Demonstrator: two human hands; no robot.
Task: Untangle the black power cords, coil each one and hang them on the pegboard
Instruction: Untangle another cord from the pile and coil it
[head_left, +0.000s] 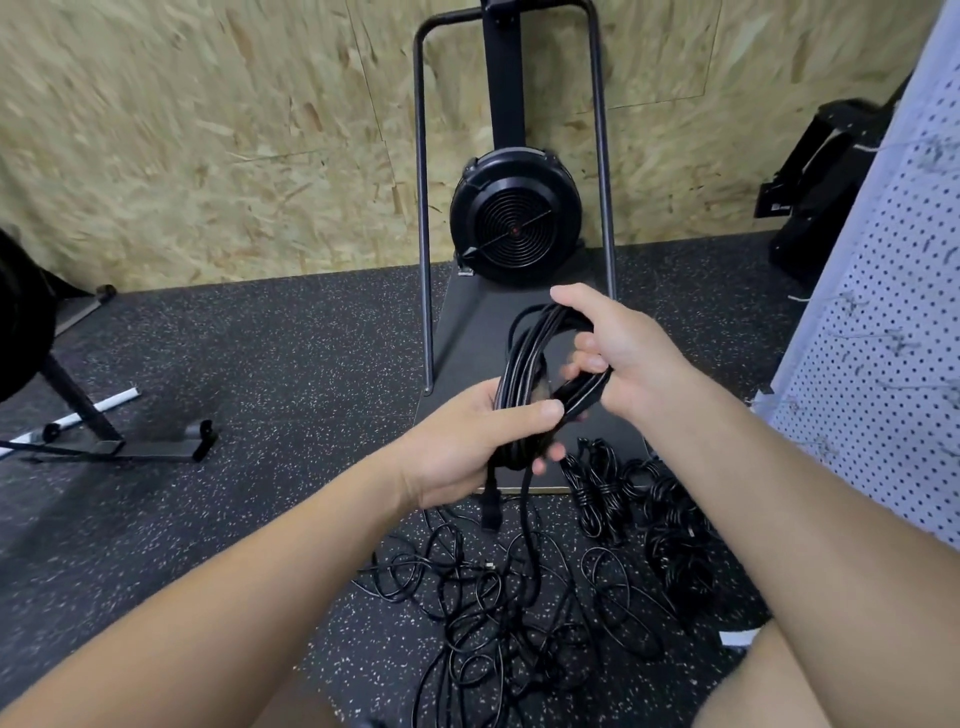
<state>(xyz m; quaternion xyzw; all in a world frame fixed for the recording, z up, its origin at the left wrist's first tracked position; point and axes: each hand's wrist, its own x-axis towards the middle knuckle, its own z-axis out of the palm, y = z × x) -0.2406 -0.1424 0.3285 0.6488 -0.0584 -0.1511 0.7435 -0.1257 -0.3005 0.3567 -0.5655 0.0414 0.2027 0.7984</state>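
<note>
Cords on the floor (498, 597): the black tangle sprawls loose just below your hands, so this is the stock you have yet to sort; it lies where you can draw one strand up at a time.
Pegboard (893, 322): the white perforated panel stands at your right, near enough to reach, and the hooks on it look bare; none of the cords hangs there yet.
Fan machine (514, 223): the black frame and its flat base sit against the chipboard wall behind the work; they only serve as backdrop.
Wrapped bundles (639, 509): several finished-looking bunches lie together at the base edge, toward the pegboard side, likely parked for hanging in one go.
Coil in hand (524, 374): you hold the loops upright between both hands so they stay stacked; a plug end (491, 506) dangles beneath.
Left hand (467, 441): clenched around the coil's lower part, keeping the loops from slipping.
Right hand (618, 348): fingers curled on the loops' upper side, apparently guiding the next wrap.
</note>
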